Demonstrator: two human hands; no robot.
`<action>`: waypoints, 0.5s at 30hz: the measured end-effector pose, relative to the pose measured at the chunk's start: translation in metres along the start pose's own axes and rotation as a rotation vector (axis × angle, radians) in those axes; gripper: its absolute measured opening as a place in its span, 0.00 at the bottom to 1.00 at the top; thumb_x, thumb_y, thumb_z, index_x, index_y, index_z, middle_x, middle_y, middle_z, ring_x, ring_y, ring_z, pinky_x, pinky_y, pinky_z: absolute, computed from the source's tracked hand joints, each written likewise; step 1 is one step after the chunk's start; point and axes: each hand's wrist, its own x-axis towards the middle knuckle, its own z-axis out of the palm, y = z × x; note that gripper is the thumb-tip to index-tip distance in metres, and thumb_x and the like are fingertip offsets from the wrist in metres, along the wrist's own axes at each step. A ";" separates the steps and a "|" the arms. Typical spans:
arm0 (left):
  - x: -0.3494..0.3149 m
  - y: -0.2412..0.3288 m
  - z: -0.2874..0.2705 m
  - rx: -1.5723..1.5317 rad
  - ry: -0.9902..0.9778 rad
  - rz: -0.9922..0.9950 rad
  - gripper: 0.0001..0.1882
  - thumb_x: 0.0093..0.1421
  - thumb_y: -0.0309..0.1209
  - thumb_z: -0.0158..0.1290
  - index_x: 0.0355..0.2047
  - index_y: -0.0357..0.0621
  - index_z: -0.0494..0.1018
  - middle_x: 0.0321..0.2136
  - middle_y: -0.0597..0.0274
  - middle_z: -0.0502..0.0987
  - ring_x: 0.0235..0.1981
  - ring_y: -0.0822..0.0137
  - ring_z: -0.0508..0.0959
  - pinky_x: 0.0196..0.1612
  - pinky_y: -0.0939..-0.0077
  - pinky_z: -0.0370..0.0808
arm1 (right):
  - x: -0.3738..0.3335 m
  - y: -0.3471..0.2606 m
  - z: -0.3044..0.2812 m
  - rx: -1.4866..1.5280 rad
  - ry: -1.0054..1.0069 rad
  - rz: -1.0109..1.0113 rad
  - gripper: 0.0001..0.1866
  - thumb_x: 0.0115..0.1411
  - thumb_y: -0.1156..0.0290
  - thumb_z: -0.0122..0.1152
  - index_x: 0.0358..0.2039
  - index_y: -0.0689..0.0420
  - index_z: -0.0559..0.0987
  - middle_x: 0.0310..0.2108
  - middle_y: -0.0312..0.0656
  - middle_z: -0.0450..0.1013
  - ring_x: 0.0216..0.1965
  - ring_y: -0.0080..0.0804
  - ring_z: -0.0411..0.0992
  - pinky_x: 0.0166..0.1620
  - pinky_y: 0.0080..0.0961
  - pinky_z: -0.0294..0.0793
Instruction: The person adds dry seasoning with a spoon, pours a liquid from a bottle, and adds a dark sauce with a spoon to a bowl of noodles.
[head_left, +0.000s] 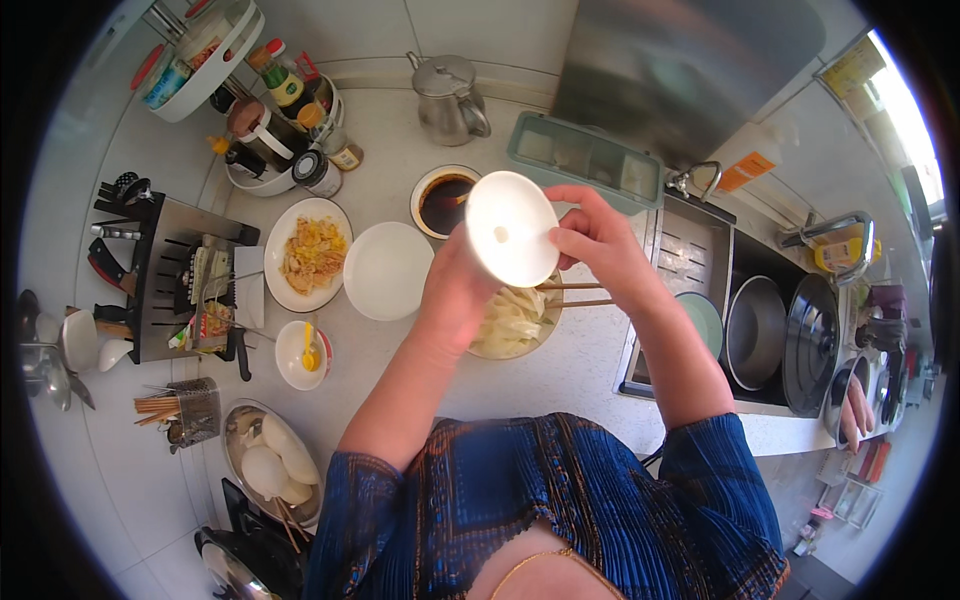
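A small white bowl (pixel 520 190) is tilted up over the counter, its inside facing me, with a small pale spot or piece at its bottom. My left hand (pixel 452 290) is closed round its left and lower side, the fingers mostly hidden behind it. At the right rim, the bent thumb and fingers of my right hand (pixel 598 238) close on the edge. Below the bowl, pale sliced vegetables (pixel 510 325) fill a dish that it partly covers. Wooden chopsticks (pixel 585 302) lie across that dish. Just behind stands a bowl of dark sauce (pixel 443 205).
Left are a white plate (pixel 388 272), a plate of egg and meat (pixel 308 255) and a bowl with a yellow spoon (pixel 310 350). A metal pot (pixel 448 98) and green divided box (pixel 585 160) stand behind. Right is a sink with pans (pixel 755 330); left, a knife rack (pixel 150 280).
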 end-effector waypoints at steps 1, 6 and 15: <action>-0.001 0.000 -0.004 0.013 0.029 0.017 0.25 0.61 0.41 0.51 0.55 0.41 0.64 0.49 0.60 0.72 0.50 0.66 0.73 0.51 0.67 0.72 | 0.002 0.002 0.004 0.005 -0.013 -0.003 0.20 0.56 0.75 0.57 0.51 0.58 0.70 0.23 0.32 0.69 0.26 0.18 0.69 0.32 0.17 0.69; -0.008 0.007 -0.016 0.011 0.046 0.086 0.23 0.63 0.40 0.50 0.54 0.41 0.63 0.49 0.60 0.71 0.50 0.66 0.72 0.53 0.67 0.71 | 0.014 0.015 0.023 0.086 -0.053 0.051 0.22 0.56 0.75 0.57 0.52 0.57 0.69 0.22 0.33 0.69 0.26 0.19 0.68 0.31 0.17 0.69; -0.003 0.038 -0.037 0.330 0.321 0.373 0.13 0.65 0.36 0.49 0.42 0.38 0.68 0.31 0.62 0.75 0.30 0.75 0.75 0.32 0.81 0.71 | 0.033 0.034 0.050 -0.075 0.032 -0.024 0.17 0.62 0.70 0.53 0.52 0.55 0.69 0.32 0.41 0.73 0.29 0.27 0.75 0.34 0.25 0.73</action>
